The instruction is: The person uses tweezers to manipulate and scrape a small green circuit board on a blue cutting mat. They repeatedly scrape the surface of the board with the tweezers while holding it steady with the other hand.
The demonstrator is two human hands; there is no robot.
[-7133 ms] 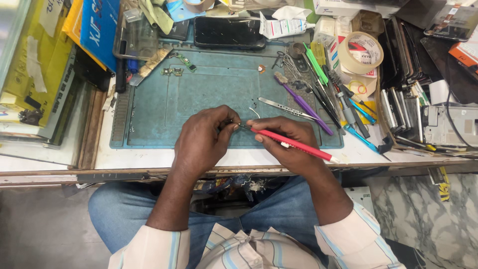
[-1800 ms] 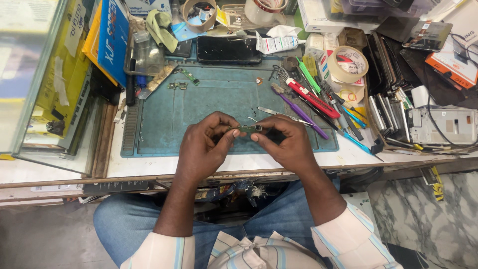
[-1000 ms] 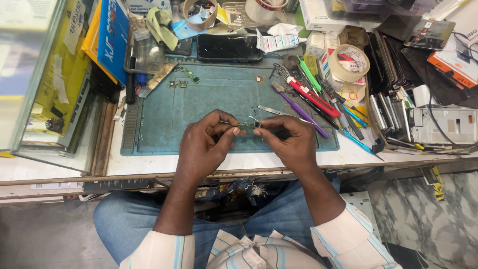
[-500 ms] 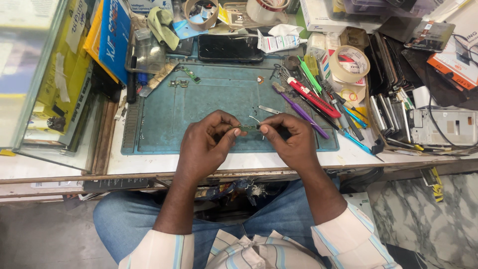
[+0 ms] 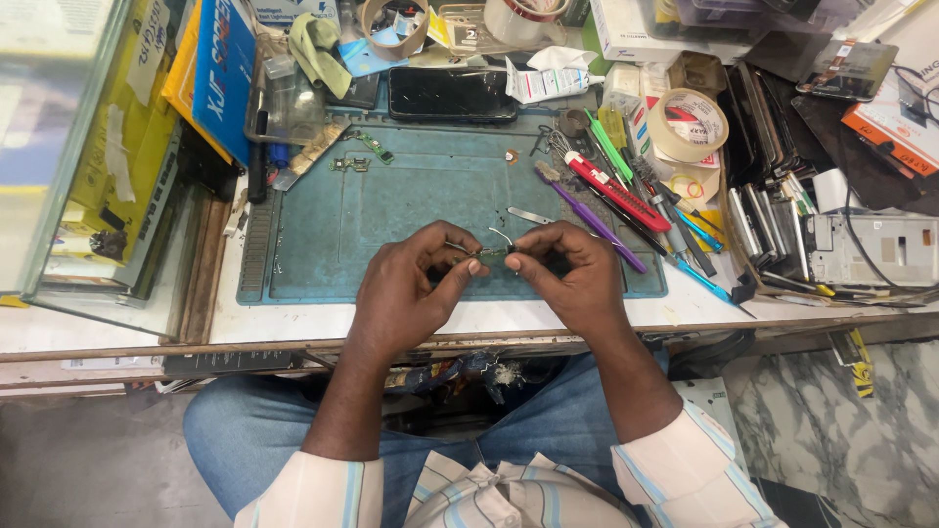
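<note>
Red pen gone; left hand [image 5: 406, 293], right hand [image 5: 572, 274] pinch small part [image 5: 489, 252], long axis left-right.

Teal work mat [image 5: 411, 210], red utility knife [image 5: 616, 191], purple brush [image 5: 587, 215], black phone [image 5: 452, 94], blue-striped white sleeves [image 5: 685, 469]

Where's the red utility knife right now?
In the head view the red utility knife lies on the right part of the teal mat, between the purple tool and the tape roll, beyond the right hand.
</note>
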